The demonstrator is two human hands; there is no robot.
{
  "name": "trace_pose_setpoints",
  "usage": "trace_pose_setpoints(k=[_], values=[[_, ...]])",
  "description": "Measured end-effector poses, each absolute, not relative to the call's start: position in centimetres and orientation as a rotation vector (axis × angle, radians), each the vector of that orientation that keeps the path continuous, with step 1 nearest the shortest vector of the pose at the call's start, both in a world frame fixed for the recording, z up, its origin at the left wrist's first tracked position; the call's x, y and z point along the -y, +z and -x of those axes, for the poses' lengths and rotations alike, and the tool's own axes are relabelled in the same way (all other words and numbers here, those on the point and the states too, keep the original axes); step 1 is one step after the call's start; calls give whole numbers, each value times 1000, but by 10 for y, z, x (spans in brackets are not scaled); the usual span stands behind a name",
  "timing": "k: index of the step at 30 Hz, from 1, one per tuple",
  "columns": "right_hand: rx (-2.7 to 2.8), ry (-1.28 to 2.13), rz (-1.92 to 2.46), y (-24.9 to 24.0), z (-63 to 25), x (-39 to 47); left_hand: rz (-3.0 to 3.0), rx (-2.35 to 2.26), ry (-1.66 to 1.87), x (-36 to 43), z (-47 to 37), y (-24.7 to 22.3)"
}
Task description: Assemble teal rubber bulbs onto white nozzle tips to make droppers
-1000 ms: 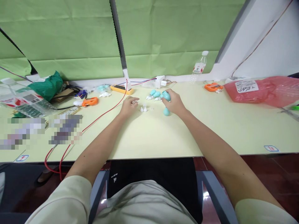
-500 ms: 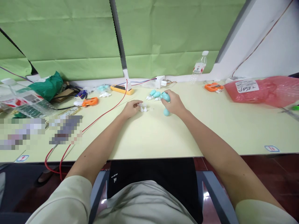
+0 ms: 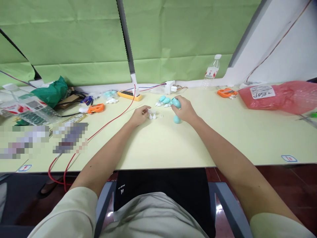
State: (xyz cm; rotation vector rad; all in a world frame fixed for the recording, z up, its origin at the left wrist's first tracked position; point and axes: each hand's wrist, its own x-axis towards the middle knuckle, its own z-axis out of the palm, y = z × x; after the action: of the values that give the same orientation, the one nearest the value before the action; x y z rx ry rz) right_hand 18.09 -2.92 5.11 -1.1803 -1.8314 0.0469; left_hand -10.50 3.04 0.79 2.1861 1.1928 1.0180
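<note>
- The left hand (image 3: pixel 139 116) has been brought lower and nearer to the person than a second ago, and its fingers, more outstretched then, are now curled beside the small white pieces (image 3: pixel 154 116).
- By this shift the small white pieces have been put within reach of the left fingertips; whether one is being touched cannot be told.
- The left grip is partly closed, with a gap seen between thumb and fingers; whether anything small is pinched in it cannot be made out.
- The right hand (image 3: pixel 186 109) has been kept almost where it was, its grip closed around the teal bulb (image 3: pixel 176 102).
- The teal bulb is held just above the worktop (image 3: pixel 163 145), tilted, with a rounded body and what seems to be an open end turned towards the left. It is smooth and plain, and partly covered by the fingers.
- A round teal piece (image 3: pixel 176 119) is seen on the worktop just below the right hand.
- Further teal pieces (image 3: pixel 166 100) with white tips are grouped to the left of the held bulb.
- The small white pieces are stood side by side, broad below and narrower above; finer detail is blurred.
</note>
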Motion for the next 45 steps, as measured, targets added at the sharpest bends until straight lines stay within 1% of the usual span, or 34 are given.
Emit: trace_pose_setpoints(k=[6,9,12,13,16,18,21,29,37,45], values=[[1780,102,1175,50,-180,26,-2115,-1200,1067,-39,107,1],[1645,237,1179,55,-186,18,-2056,-1257,1135,-45,110,-3],[1523,504,1171,64,-206,15,-1994,-1344,1183,-49,114,-4],[1534,642,1152,67,-215,16,-1971,-1369,1195,-50,115,-5],[1745,1012,1167,73,-245,24,-1927,-1399,1210,-50,116,-5],[1878,1146,1242,72,-261,30,-1937,-1400,1214,-49,115,-6],[1912,1283,1320,68,-270,33,-1962,-1398,1219,-48,113,-6],[2122,1183,1388,72,-260,32,-1974,-1428,1179,-43,111,-1],[2158,1095,1506,76,-254,38,-1996,-1417,1177,-45,110,-4],[2195,1161,1581,89,-249,47,-2041,-1463,1124,-42,109,-1]])
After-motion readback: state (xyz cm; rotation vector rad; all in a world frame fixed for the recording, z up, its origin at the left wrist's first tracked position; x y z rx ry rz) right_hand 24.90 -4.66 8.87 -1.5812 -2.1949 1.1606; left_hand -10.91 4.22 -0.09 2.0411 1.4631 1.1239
